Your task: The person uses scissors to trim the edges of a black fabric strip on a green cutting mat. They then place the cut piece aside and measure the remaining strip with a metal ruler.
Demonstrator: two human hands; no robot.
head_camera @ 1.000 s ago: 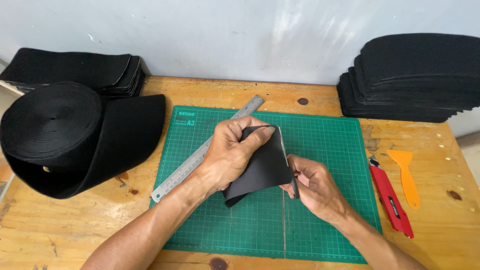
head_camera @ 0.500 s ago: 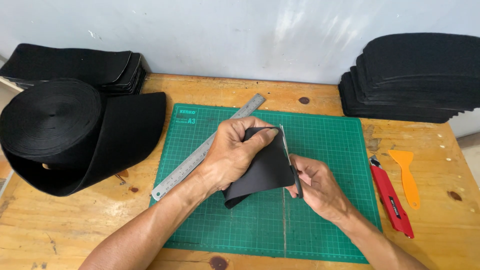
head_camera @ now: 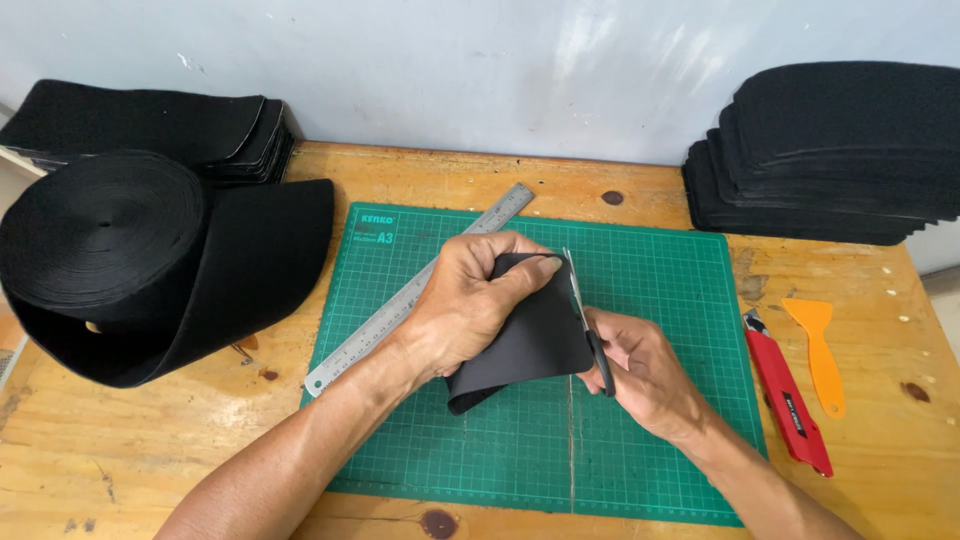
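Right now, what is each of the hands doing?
Left hand: closed on the black fabric piece.
Right hand: closed on the scissors, at the piece's edge.

A single head-worn camera looks steeply down, close over the green cutting mat (head_camera: 650,300) toward the wall.

Scissors (head_camera: 583,315) mostly behind black piece (head_camera: 530,335)
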